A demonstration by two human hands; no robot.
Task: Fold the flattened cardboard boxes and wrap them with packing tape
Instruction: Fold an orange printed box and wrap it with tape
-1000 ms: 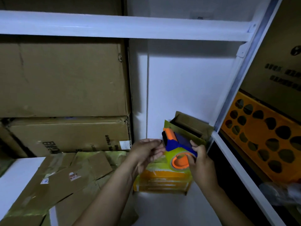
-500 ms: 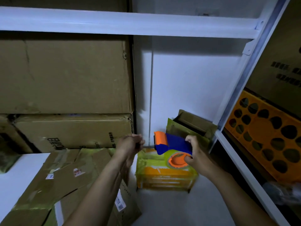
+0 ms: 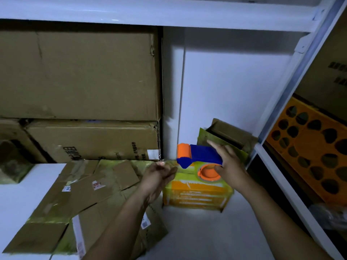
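Just above the orange box, near the shelf's back right corner, right hand grips tape dispenser; left hand beside it, grasp unclear.

flattened boxes left, folded box right

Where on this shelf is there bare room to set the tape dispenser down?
Bare white shelf in front of the orange box, right of the flattened cardboard; a smaller patch left of that pile. The back right corner is crowded by the open box.
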